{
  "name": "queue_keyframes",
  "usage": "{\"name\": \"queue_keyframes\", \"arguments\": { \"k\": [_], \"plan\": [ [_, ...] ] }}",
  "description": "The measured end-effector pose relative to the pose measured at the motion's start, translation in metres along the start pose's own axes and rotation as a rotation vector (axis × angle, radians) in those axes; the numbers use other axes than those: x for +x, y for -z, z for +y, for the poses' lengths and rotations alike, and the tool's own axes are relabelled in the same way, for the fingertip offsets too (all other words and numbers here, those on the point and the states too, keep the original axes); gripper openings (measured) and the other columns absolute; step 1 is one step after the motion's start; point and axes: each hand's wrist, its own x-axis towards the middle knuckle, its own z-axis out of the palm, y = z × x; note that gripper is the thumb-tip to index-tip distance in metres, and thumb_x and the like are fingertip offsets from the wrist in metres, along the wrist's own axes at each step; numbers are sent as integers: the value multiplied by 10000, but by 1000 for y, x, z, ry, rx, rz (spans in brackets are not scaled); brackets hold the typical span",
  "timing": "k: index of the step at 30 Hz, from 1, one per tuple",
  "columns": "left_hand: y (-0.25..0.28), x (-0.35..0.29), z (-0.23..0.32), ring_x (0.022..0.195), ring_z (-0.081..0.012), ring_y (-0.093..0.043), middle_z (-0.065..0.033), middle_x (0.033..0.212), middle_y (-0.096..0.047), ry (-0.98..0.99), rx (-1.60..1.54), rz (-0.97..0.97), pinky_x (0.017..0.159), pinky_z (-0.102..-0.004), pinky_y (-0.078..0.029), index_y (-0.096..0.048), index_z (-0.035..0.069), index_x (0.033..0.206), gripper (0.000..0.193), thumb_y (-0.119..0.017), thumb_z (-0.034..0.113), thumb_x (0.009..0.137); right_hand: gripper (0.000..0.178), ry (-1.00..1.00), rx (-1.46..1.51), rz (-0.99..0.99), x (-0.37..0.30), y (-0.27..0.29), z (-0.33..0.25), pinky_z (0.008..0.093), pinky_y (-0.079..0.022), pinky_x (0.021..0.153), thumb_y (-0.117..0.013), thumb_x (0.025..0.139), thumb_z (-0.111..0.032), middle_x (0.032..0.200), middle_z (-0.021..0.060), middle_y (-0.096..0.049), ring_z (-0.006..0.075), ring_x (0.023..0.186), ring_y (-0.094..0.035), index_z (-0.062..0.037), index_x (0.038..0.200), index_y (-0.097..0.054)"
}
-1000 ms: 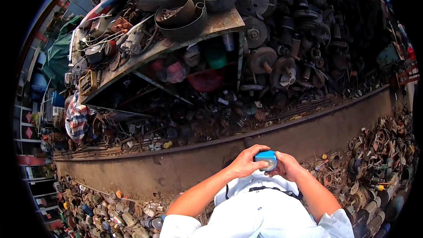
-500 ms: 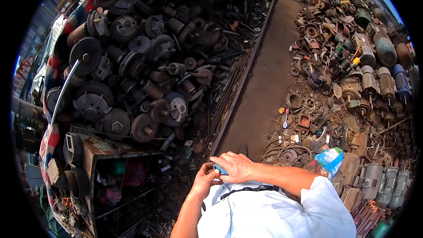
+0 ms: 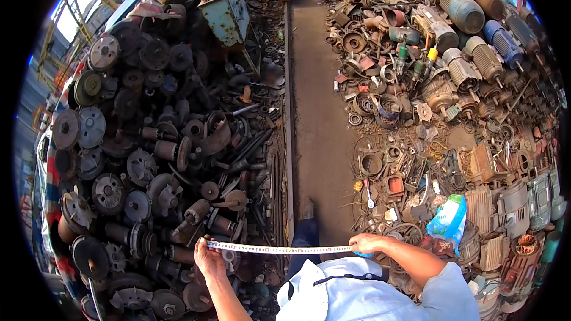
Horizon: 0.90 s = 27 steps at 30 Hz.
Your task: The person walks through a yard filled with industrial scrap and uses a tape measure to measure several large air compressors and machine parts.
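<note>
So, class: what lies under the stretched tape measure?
Under the tape: the person's dark trouser leg and shoe on the bare path, and near the left hand, rusty motor parts. The right hand covers the tape's case; the shirt hides the ground nearer the body.

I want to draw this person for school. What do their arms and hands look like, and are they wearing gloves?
No gloves: the left hand and right hand are both bare, with no rings or watch that I can make out. The forearms are bare too. The person wears a pale blue short-sleeved shirt, and a short sleeve shows on the right upper arm.
</note>
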Motion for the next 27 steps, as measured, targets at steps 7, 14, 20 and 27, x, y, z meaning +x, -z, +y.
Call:
{"name": "queue_keyframes", "arguments": {
  "k": [7,14,20,27],
  "plan": [
    [-242,138,-145,747,-144,-617,-57,836,-643,219,127,-256,649,-281,-511,-619,25,928,248,-585,271,930,333,-230,305,295,53,150,-43,371,-466,701,-576,887,-347,790,117,-651,218,748,-607,-38,965,-668],
    [-423,191,-235,793,-94,-587,-18,852,-645,439,552,-901,729,-257,-479,-659,11,993,262,-593,257,932,266,-114,670,564,107,331,-86,265,-435,591,-573,912,-261,749,19,-649,91,644,-541,-23,891,-689],
    [-528,297,-295,813,-107,-580,-29,887,-645,471,595,-891,795,-273,-474,-649,-9,1044,245,-577,202,940,245,-7,885,473,210,496,-84,258,-421,600,-541,932,-237,789,19,-643,84,684,-532,-30,975,-668],
    [-647,424,-290,841,-104,-583,-32,961,-650,360,569,-753,779,-248,-470,-612,-8,1127,258,-608,137,914,337,177,400,495,304,721,-130,353,-467,658,-518,928,-417,748,61,-647,186,702,-601,-139,992,-697]
  ]
}}
